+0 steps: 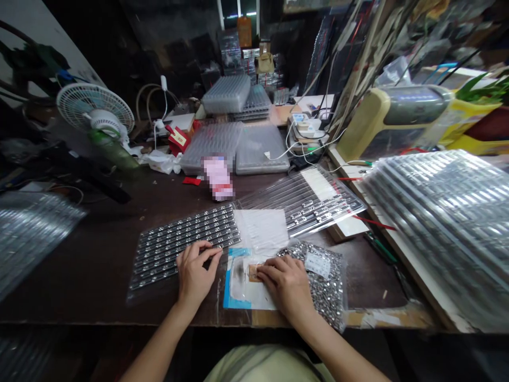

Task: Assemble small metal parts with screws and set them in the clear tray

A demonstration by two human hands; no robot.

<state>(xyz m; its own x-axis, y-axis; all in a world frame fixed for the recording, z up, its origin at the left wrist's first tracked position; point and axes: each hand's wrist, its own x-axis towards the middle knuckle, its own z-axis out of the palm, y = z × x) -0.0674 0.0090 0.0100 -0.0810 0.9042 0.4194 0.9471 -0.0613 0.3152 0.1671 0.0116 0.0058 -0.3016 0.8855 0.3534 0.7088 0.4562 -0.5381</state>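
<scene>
My left hand (pixel 196 270) rests on a clear plastic sheet of dark metal-studded strips (pixel 185 246), with thumb and forefinger close together at the sheet's right edge. Whether they pinch anything is too small to tell. My right hand (pixel 284 284) lies with its fingertips on a small tan piece (pixel 254 273), which sits on a white and blue paper (pixel 238 286). Under the heel of that hand is a clear bag of small silver parts (pixel 324 289). A transparent tray of long strips (pixel 306 204) lies beyond both hands.
A tall stack of clear ribbed trays (pixel 437 223) rises at the right, and another clear tray (pixel 32 233) lies at the left. Further back are grey plastic cases (pixel 226 94), a white desk fan (pixel 95 109), white cables and a pixelated pink packet (pixel 218 178).
</scene>
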